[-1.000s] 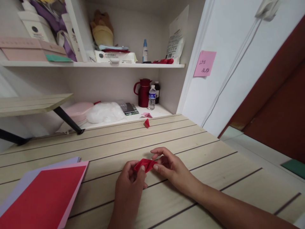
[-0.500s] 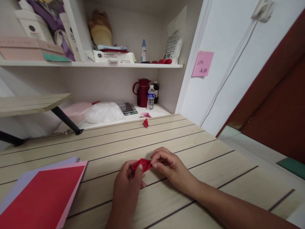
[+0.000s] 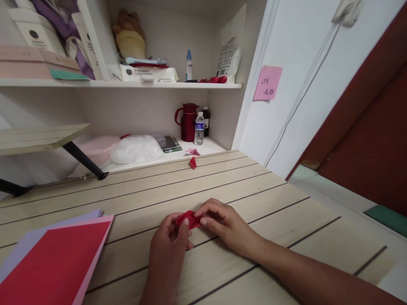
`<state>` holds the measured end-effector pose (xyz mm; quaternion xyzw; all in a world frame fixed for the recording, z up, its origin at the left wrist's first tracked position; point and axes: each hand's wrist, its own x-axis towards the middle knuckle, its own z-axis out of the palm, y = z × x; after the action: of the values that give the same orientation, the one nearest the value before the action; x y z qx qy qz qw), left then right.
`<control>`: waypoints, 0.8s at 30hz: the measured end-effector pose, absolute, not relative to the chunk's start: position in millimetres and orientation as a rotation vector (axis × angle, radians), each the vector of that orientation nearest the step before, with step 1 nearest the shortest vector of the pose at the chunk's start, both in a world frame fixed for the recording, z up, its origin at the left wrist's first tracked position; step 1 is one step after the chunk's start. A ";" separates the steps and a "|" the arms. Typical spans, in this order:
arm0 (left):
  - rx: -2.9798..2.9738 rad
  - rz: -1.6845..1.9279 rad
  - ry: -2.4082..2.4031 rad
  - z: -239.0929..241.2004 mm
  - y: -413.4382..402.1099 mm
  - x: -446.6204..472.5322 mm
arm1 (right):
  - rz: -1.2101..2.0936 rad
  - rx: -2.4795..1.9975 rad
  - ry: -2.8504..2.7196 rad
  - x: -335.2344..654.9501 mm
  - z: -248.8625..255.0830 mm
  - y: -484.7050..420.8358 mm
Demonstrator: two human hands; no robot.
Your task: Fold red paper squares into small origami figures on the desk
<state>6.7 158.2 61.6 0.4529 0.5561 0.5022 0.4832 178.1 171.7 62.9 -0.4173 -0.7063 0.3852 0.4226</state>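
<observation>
A small folded piece of red paper [image 3: 190, 219] is between my two hands, just above the slatted wooden table. My left hand [image 3: 171, 237] pinches its left end, thumb on top and fingers behind. From the right, my right hand [image 3: 222, 220] grips the other end between thumb and index finger. Part of the paper is hidden behind the fingers. Farther back on the table stands a small folded red paper piece [image 3: 193, 162], with a folded pink paper piece [image 3: 192, 152] just behind it.
Red, pink and lilac paper sheets [image 3: 57, 258] lie at the left. A small raised stand [image 3: 41, 137] with black legs is behind them. Along the back, a shelf holds a dark red jug [image 3: 188, 123], a water bottle [image 3: 199, 129] and a clear plastic bag [image 3: 136, 149].
My right index finger has moved left, farther over the red paper. My left hand keeps its pinch. The whole view has shifted slightly.
</observation>
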 end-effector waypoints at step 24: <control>1.047 1.227 1.407 64.0 161.8 2.3 | 0.864 -1.028 -1.679 175.4 66.6 171.0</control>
<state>2.3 161.8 64.0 0.4292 0.5766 0.5028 0.4802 175.4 171.0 66.6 -0.4205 -0.6869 0.3536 0.4758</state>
